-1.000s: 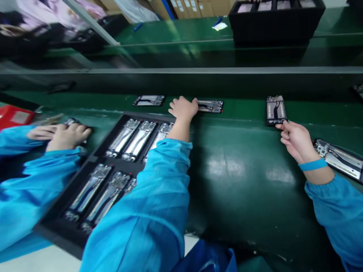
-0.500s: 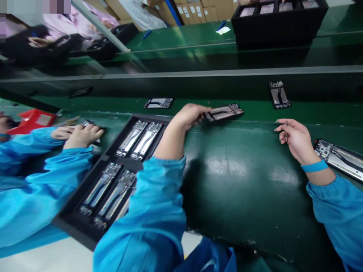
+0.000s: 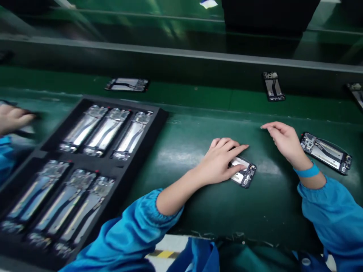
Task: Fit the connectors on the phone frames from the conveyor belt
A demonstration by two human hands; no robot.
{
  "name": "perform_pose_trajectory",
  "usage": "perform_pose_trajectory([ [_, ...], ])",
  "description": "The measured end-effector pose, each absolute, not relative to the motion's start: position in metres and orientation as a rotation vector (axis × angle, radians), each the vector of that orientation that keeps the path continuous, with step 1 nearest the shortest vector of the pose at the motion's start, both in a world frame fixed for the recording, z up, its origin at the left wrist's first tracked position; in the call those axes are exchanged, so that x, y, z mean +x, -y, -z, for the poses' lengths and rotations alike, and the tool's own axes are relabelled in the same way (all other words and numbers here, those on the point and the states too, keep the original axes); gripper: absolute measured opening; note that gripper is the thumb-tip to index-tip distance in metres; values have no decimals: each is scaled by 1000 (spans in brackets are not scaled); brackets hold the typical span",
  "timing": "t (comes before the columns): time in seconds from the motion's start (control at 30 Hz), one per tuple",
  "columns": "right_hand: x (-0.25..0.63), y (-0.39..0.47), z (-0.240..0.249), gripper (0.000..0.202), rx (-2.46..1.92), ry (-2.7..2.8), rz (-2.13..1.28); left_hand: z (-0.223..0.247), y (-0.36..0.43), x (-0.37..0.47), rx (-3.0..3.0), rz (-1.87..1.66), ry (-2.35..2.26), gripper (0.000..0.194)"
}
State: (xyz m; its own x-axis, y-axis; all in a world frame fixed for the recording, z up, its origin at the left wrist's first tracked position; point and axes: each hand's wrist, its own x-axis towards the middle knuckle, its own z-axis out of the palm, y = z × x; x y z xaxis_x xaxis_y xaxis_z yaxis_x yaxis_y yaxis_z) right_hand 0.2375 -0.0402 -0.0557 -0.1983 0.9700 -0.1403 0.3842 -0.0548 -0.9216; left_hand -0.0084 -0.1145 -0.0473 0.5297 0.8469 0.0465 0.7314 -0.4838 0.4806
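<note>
My left hand [image 3: 219,162] rests over an opened phone [image 3: 246,175] on the green bench, its thumb and fingers gripping the phone's sides and hiding its left part. Circuit parts and a pale metal middle show on the phone, which lies at a slant. To the right, my right hand [image 3: 285,139] is raised above the bench, wearing a blue wristband [image 3: 307,170]. Its index finger and thumb come together at the tips; anything between them is too small to make out. Close beside that wrist lies another opened phone [image 3: 326,153].
A black tray [image 3: 154,128] with several opened phones in its slots stands at left. More opened phones lie along the back strip: one at left [image 3: 127,84], one at right [image 3: 273,87], one at the edge [image 3: 357,94]. Another person's hand [image 3: 13,119] is at far left.
My left hand has brought the phone from the back strip toward me, down onto the bench. My right hand stays raised near the same spot. The view has tilted down.
</note>
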Motion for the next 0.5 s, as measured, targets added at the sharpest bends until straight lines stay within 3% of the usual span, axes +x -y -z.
perform_pose_trajectory([
  [0.17,257,94,31,35,-1701,2112,-1091,58,130,21,2324,-396,-1579,51],
  [0.37,249,127,24,42,-1869,2479,-850,45,123,32,2327,-378,-1358,37],
  [0.5,243,128,24,39,-1946,2509,-871,46,117,28,2394,-422,-1330,25],
])
